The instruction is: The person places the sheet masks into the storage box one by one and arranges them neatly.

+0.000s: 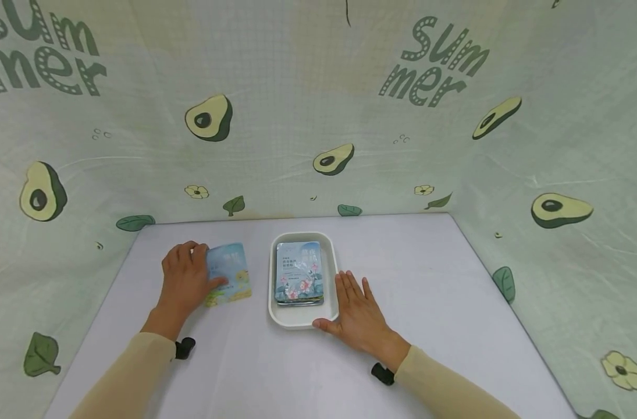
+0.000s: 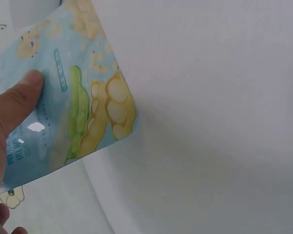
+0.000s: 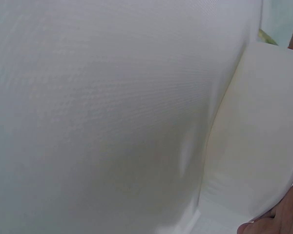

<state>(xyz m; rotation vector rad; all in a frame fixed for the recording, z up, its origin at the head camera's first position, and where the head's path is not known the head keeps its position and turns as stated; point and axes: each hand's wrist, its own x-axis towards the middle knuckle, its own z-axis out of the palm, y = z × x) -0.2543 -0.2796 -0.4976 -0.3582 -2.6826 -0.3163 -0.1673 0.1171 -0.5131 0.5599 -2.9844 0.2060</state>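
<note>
My left hand (image 1: 184,278) pinches a flat, light blue packet (image 1: 234,269), thumb on its face and the other fingers at the far edge or behind. Close up in the left wrist view, this glossy packet (image 2: 78,122) carries drawings of green and yellow bean pods. To its right stands a white, shallow tray (image 1: 296,320) holding a short stack of similar packets; the top packet (image 1: 299,273) has pink flowers. Against the tray's right side lies my right hand (image 1: 361,317), its fingers extended and thumb by the near rim. Its fingertips touch the tray wall (image 3: 254,131).
A white table (image 1: 276,372) lies beneath everything. Cloth (image 1: 276,75) printed with avocados, leaves and lettering hangs behind it and along both sides. Each wrist carries a small black camera (image 1: 184,348).
</note>
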